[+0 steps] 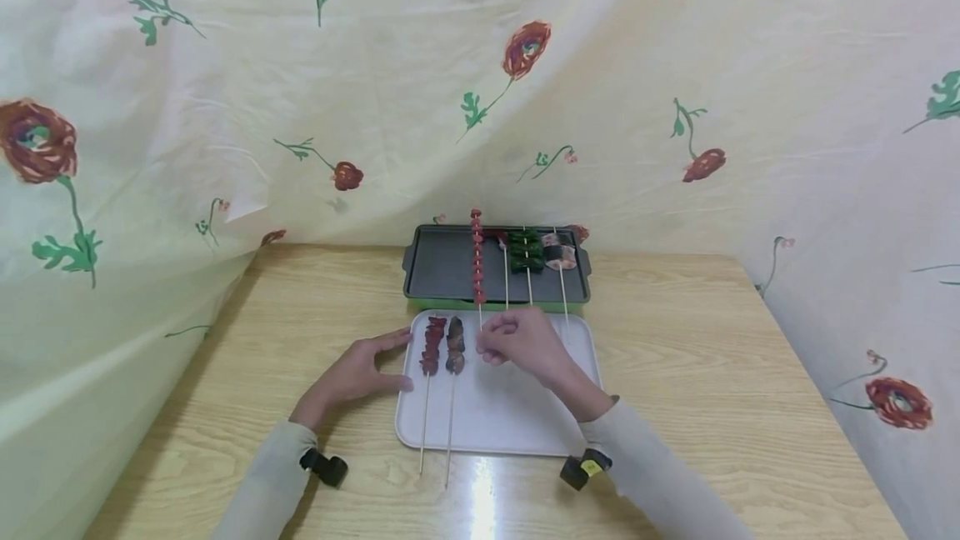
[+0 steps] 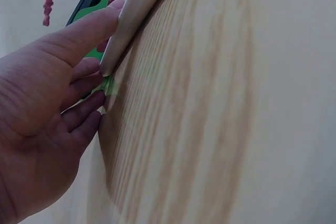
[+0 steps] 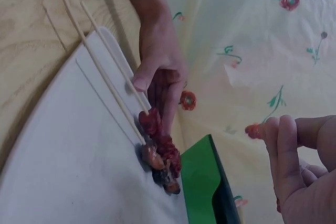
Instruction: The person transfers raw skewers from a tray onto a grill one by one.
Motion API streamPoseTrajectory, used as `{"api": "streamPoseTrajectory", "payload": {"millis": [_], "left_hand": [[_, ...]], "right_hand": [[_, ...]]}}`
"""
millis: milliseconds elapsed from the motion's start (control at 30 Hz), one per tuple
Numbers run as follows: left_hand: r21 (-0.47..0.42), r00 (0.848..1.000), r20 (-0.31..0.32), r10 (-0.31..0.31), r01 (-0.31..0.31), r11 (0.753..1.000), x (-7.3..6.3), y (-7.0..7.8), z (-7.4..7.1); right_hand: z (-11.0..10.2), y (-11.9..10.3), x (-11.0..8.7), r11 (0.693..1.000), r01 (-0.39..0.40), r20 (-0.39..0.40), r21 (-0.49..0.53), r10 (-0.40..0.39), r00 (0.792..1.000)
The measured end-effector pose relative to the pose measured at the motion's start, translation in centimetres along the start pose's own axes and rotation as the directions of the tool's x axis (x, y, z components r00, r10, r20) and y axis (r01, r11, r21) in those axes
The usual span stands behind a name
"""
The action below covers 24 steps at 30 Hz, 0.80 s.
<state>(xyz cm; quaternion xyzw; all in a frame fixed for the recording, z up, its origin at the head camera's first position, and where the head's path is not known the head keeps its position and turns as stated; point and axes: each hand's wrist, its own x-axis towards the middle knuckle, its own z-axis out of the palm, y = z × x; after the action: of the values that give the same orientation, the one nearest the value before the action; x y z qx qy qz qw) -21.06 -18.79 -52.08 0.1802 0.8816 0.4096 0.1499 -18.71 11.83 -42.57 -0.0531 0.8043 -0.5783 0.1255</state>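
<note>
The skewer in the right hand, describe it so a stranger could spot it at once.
On the wooden table, find the dark grill pan beyond the white tray. In the head view, left of three skewers on the pan, is the red skewer whose stick the right hand pinches. Its long, thin row of small red pieces sets it apart from those shorter rows.

A screened-off space, its room type unclear: flowered fabric (image 1: pixel 390 73) hangs behind and beside a wood-grain tabletop (image 1: pixel 675 357).
</note>
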Motion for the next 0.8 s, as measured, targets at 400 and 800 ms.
{"api": "streamPoseTrajectory", "payload": {"millis": [400,800], "left_hand": [[0.009,1.0,-0.004,-0.001,0.001,1.0,0.0,-0.1,0.0],[0.001,1.0,-0.007,0.017,-0.017,1.0,0.2,-0.7,0.1]], "right_hand": [[0.3,0.8,1.7,0.994,-0.084,-0.012,0.074,0.085,0.996],[0.6,1.2,2.8,0.991,-0.101,0.011,0.086,0.101,0.995]]}}
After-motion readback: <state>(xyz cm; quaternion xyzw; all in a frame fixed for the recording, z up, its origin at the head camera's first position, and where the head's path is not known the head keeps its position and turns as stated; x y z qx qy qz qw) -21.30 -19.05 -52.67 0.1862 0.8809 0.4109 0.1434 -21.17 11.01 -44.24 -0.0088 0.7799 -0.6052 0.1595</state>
